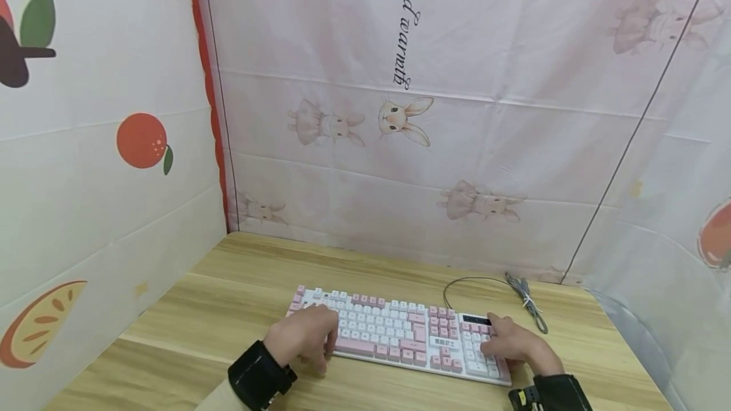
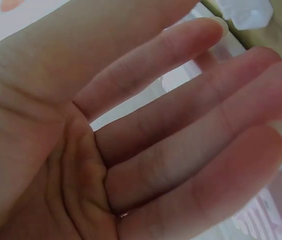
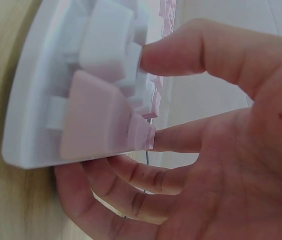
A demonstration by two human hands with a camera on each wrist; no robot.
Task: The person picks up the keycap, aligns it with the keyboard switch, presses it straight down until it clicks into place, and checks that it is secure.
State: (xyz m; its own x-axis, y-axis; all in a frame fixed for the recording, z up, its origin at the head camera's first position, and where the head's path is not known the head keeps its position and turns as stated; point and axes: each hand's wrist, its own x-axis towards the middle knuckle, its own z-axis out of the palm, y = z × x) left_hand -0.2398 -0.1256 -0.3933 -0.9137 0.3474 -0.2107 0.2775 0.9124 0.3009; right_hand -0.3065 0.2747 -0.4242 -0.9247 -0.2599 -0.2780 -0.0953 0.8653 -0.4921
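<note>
A white and pink keyboard point(image 1: 388, 335) lies on the wooden table, its right end nearer the front. My right hand point(image 1: 516, 344) grips that right end. In the right wrist view the thumb point(image 3: 180, 52) rests over the top, and several fingers point(image 3: 116, 200) curl round the side edge beside a pink key point(image 3: 93, 117). My left hand point(image 1: 305, 335) is over the keyboard's left part, covering some keys. Its fingers point(image 2: 180, 150) are loosely bent in the left wrist view, with white keyboard parts behind them. Whether its fingertips touch the keyboard is hard to tell.
A grey cable point(image 1: 525, 300), bundled with a white tie, lies behind the keyboard's right end. The wooden tabletop point(image 1: 188, 328) meets a rabbit-printed cloth point(image 1: 354, 202) at the back. Fruit-printed cloth point(image 1: 103, 208) hangs on the left side, and more cloth on the right.
</note>
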